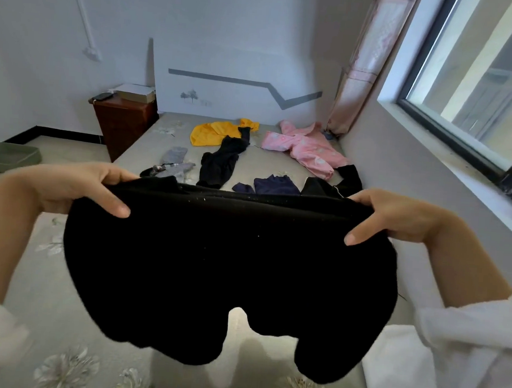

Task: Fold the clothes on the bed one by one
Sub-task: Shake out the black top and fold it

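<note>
- head view: left hand and right hand each pinch a top corner of the black garment, held up over the bed, centre frame.
- unfolded items lie toward 12 o'clock: yellow top, pink jacket, black trousers, grey piece, navy piece.
- no folded stack visible; judged early, most items left.

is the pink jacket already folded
No, the pink jacket lies spread out and crumpled, with its sleeves splayed.

black garment, yellow top, pink jacket — floral sheet
</note>
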